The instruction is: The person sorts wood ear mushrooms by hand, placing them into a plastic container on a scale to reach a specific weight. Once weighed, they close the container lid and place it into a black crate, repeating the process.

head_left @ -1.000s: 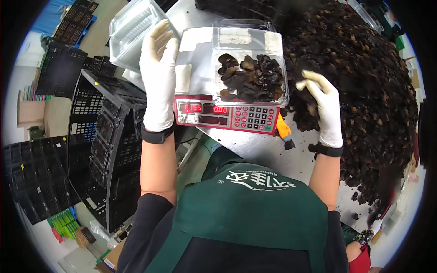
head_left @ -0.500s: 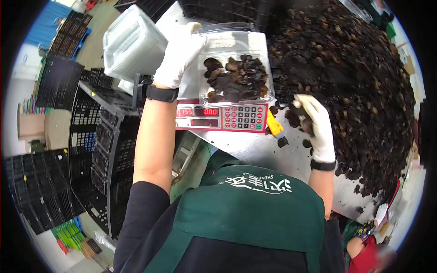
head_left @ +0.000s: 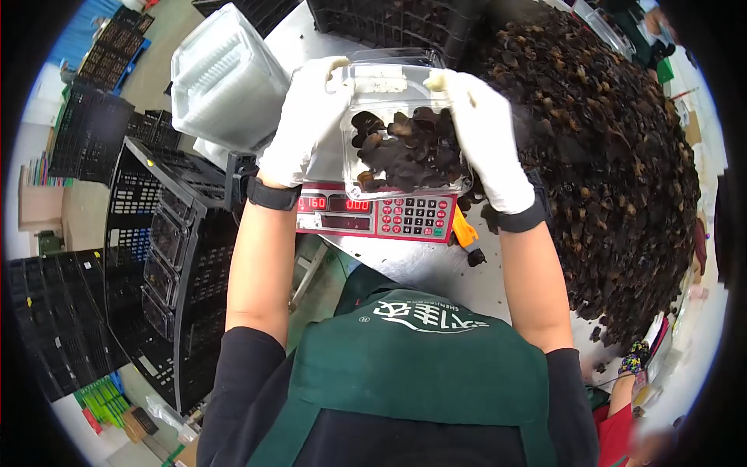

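A clear plastic box with dark, curled mushroom-like pieces inside sits over a red and white digital scale, whose displays show 0160 and 0.00. Its clear lid stands raised at the far side. My left hand, in a white glove, grips the lid's left edge with thumb and fingers. At the right edge of the lid, my gloved right hand has its fingers closed on the corner.
A large heap of dark pieces covers the right side. Stacked clear boxes stand at the upper left. An orange tool lies beside the scale. Black crates stand left. Another person's arm shows at the lower right.
My right hand has moved up and left from the loose pieces to the lid's corner. The left display changed from 0155 to 0160.
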Available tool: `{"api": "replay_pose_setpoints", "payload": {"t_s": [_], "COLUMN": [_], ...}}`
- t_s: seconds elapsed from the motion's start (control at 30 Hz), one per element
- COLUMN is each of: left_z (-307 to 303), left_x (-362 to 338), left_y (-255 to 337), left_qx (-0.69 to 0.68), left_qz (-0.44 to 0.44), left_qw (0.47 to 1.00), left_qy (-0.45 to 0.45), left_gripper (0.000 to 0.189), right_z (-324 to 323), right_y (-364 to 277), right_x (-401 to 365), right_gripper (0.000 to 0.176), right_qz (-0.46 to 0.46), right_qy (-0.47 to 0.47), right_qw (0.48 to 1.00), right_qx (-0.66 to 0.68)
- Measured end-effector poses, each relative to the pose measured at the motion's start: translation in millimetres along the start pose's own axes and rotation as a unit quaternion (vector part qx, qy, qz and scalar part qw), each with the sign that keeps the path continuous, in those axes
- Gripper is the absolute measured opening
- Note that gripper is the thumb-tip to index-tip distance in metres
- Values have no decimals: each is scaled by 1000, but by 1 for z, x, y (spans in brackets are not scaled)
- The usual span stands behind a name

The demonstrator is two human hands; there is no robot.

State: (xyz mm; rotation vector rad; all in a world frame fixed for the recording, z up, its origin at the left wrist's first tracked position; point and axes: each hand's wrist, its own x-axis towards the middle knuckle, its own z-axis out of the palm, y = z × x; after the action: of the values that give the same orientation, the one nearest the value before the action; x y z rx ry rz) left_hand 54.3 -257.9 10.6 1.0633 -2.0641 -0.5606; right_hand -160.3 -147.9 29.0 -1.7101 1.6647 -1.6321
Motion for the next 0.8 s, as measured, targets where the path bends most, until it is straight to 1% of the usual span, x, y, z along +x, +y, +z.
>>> {"api": "replay_pose_setpoints", "payload": {"t_s": [0.07, 0.1, 0.13, 0.2, 0.23, 0.3, 0.33, 0.4, 0.47, 0.5, 0.53, 0.6, 0.63, 0.67, 0.73, 0.8], "left_z": [-3, -4, -4, -7, -8, -12, -14, -18, -22, -21, -21, -19, -17, -12, -2, 9], "left_x": [1, 2, 2, 3, 4, 2, 1, 3, 5, 7, 8, 9, 12, 14, 18, 22], "left_y": [1, 0, 0, 3, 6, 15, 17, 13, 5, -2, -7, -11, -12, -18, -26, -26], "left_qx": [2, 3, 4, 31, 45, 37, 35, 32, 44, 56, 68, 60, 55, 62, 75, 135], "left_qz": [1, 7, 14, 18, 21, 15, 11, 7, 5, 8, 11, -2, -6, 0, 14, -44], "left_qw": [1000, 1000, 1000, 999, 998, 999, 999, 999, 999, 998, 997, 997, 997, 997, 996, 988], "left_qy": [-9, -7, -7, -21, -29, -30, -30, -29, -25, -23, -22, -38, -46, -48, -50, -63], "left_gripper": [32, 32, 32, 37, 40, 40, 40, 39, 39, 40, 40, 42, 43, 44, 46, 47], "right_z": [-12, -16, -19, -24, -28, -36, -43, -59, -69, -72, -75, -78, -76, -73, -69, -63], "right_y": [-2, -6, -4, -1, -2, -7, -7, -10, -15, -11, -13, -30, -48, -48, -52, -57], "right_x": [7, 10, 11, 12, 10, 2, -5, -22, -45, -60, -73, -86, -86, -91, -94, -96], "right_gripper": [31, 42, 42, 41, 40, 38, 34, 26, 20, 15, 17, 17, 16, 15, 16, 18], "right_qz": [88, 119, 124, 114, 128, 157, 197, 255, 276, 254, 214, 167, 233, 186, 123, 118], "right_qy": [-4, -10, -11, -12, -5, 8, 9, -13, -51, -66, -84, -130, -139, -133, -142, -155], "right_qw": [996, 993, 992, 991, 989, 983, 976, 962, 959, 965, 972, 973, 961, 972, 980, 977], "right_qx": [14, 23, 20, 67, 75, 91, 96, 95, 49, 22, -48, -88, -59, -52, -68, -83]}}
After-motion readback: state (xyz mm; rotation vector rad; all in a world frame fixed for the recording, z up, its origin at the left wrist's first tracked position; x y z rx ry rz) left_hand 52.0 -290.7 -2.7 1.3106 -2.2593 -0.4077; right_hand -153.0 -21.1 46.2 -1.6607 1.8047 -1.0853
